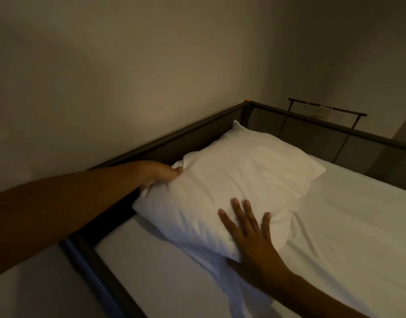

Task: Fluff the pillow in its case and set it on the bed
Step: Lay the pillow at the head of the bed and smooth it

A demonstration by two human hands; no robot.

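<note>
A white pillow in its case (232, 180) lies on the bed's white sheet (346, 237), near the far corner against the dark frame. My left hand (159, 176) grips the pillow's left end, fingers curled into the fabric next to the rail. Flat on the pillow's near edge rests my right hand (250, 235), fingers spread and pressing down. The loose end of the case trails toward me under that hand.
A dark metal bed frame (197, 131) with mesh panels runs along the left and far sides, close to a plain wall (128, 76). Behind the far rail stands a thin dark rack (328, 109). A ribbed blue-grey strip (87, 262) runs along the frame's near corner.
</note>
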